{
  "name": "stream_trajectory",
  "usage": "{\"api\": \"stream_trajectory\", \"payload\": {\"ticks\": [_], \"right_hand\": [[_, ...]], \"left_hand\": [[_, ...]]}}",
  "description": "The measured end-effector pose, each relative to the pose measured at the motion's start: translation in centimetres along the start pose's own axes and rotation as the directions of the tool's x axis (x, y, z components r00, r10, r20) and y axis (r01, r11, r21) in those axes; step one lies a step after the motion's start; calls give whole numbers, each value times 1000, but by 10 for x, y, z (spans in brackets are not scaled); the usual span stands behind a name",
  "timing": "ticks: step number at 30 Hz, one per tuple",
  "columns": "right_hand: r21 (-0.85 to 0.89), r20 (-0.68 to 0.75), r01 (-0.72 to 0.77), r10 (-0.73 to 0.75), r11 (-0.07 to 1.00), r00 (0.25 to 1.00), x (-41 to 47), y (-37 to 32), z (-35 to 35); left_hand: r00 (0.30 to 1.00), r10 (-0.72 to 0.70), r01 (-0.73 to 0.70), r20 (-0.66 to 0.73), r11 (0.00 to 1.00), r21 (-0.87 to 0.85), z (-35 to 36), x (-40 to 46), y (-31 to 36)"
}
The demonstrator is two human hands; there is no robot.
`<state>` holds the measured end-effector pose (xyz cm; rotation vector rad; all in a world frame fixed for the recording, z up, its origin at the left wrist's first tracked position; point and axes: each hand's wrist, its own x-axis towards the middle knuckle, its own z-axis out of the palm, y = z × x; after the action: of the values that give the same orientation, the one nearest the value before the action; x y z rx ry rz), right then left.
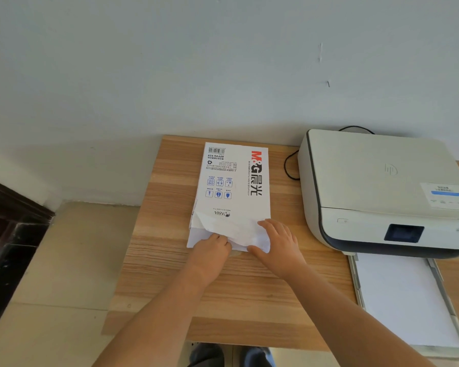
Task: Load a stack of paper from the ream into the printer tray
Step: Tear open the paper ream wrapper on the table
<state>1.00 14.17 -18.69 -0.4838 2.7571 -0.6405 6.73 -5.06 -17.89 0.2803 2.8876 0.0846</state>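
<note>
A white paper ream (232,181) with red and black print lies flat on the wooden table (170,274), its near end torn open. My left hand (211,247) reaches into that open end, its fingers hidden under the wrapper. My right hand (278,242) pinches the loose wrapper flap (239,231) at the ream's near right corner. A white printer (376,186) sits to the right, and its tray (406,300) is pulled out toward me with white paper lying in it.
A black cable (289,165) loops between the ream and the printer. The table backs onto a pale wall. Tiled floor (59,260) and dark wood trim (8,234) lie to the left. My shoes (231,356) show below the table edge.
</note>
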Motion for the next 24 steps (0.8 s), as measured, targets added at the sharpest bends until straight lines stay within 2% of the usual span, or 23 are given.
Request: {"api": "stream_trajectory", "payload": {"ticks": [4,7,9,12,14,16,18,21,24], "right_hand": [[55,19,-158,158,986,987,-9,-2,-2],[119,46,-300,296,947,954,-17,-6,-3],[189,124,-425,408,885,904,-20,-13,-7],[294,320,-641,559,709,765,-24,-21,-11],[464,412,-733,612,497,675,-26,-21,-8],[628,495,-740,609,241,619,-28,-22,-3],[698,525,-707,593,111,610,-30,-25,-3],[736,519,-675,593,57,616,-31,-29,-3],[734,524,-676,577,66,626,-34,-29,-1]], "left_hand": [[998,28,-29,48,999,19,0,-10,4],[985,53,-68,164,994,85,-1,-18,6],[992,69,-79,106,993,93,12,-17,1],[989,94,-106,113,988,113,-8,-27,8],[986,120,-127,117,990,57,-15,-33,11],[991,69,-74,112,997,39,-11,-34,11],[994,56,-58,91,998,14,-15,-38,11],[997,29,-28,74,1000,-6,-16,-42,5],[999,-7,8,45,1000,-19,-12,-43,-3]]}}
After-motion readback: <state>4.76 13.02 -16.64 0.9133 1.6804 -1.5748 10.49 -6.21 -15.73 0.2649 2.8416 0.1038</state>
